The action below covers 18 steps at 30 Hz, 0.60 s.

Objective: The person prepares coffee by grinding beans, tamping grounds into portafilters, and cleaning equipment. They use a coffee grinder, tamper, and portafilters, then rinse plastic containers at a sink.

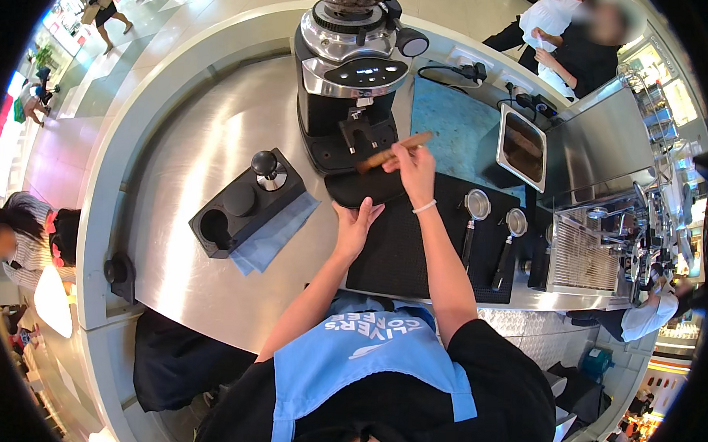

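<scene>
My right hand (414,166) grips a wooden-handled brush (386,156), its dark bristle end low over the front of the coffee grinder (353,79). Below the grinder's portafilter fork, my left hand (354,218) holds the near edge of a black tray (364,189) at the grinder's base. Its fingers are partly hidden under the tray. On a black rubber mat (388,246) to the right lie two portafilters (477,205) (515,223) with metal baskets and black handles.
A black tamping station (245,207) with a tamper (266,165) stands left, beside a blue cloth (276,235). Right of the grinder are a blue mat (447,121), a steel container (522,146) and an espresso machine (589,252). People stand beyond the curved counter rim (104,168).
</scene>
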{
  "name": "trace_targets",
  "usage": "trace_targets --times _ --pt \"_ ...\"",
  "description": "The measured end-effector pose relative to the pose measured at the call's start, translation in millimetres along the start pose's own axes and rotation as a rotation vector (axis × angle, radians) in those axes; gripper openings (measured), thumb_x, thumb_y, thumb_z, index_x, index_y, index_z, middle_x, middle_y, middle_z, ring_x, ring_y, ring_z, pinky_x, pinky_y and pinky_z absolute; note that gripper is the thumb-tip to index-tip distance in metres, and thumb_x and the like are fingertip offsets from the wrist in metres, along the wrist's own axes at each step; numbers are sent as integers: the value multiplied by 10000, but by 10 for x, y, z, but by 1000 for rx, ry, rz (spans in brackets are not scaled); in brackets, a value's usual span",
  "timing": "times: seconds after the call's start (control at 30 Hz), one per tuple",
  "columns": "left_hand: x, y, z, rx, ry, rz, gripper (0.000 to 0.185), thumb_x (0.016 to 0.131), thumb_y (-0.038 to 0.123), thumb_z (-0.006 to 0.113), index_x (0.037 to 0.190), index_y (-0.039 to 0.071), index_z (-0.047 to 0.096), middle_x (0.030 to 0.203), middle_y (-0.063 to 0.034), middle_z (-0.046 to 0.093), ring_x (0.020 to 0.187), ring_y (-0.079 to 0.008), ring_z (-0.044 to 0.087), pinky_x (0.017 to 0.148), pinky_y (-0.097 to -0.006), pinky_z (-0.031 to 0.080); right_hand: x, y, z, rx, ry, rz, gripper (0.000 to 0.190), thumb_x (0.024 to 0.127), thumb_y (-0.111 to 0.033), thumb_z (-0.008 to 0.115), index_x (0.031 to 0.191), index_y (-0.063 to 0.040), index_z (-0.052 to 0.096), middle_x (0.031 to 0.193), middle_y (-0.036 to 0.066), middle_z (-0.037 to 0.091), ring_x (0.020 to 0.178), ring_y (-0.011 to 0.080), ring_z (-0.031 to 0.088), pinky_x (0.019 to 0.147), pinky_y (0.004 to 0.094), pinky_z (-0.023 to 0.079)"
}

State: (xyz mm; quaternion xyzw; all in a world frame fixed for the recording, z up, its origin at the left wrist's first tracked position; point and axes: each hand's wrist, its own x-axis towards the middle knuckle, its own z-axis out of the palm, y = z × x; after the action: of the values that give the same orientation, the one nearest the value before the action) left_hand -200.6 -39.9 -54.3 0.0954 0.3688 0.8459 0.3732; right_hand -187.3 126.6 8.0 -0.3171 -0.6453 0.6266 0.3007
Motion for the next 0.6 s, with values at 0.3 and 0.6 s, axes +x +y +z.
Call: trace_targets --times 0.3,0.6 --pt "8 11 13 0 -1 -2 478 1053 138 555 1321 64 167 1416 -187 387 1251 -302 556 1097 -493 488 -72 -142 19 -239 61 -190 243 997 -183 650 942 54 657 724 137 723 633 181 723 588 286 571" --pt "14 -30 -17 1 -12 17 458 1060 112 528 1332 77 162 1440 -184 371 1280 -286 539 1093 -480 494 -292 -314 206 -124 68 -303 186 991 -117 657 960 59 606 776 121 707 678 169 727 618 276 586"
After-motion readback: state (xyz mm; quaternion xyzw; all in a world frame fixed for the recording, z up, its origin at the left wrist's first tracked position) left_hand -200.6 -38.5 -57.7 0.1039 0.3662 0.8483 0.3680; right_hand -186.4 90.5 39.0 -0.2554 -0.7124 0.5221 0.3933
